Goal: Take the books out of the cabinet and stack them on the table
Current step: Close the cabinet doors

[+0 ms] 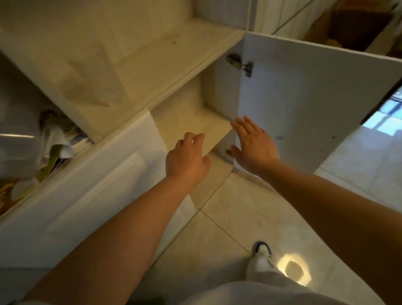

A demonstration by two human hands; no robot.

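Note:
A white cabinet [139, 67] stands before me. Its lower right door [312, 98] is swung wide open, showing a bare pale shelf [193, 126] inside; no books show in that compartment. My left hand [187, 159] hovers in front of the opening, fingers loosely bent, holding nothing. My right hand [255, 142] is flat with straight fingers, at or against the inner face of the open door near its hinge edge. Papers or books [56, 150] lie jumbled in the upper left compartment, partly behind clear plastic.
The lower left door [78, 202] is closed. Pale floor tiles [237, 222] lie below, with my shoe [261, 256] on them. A cardboard box [353, 17] sits on the floor at the top right, beyond the open door.

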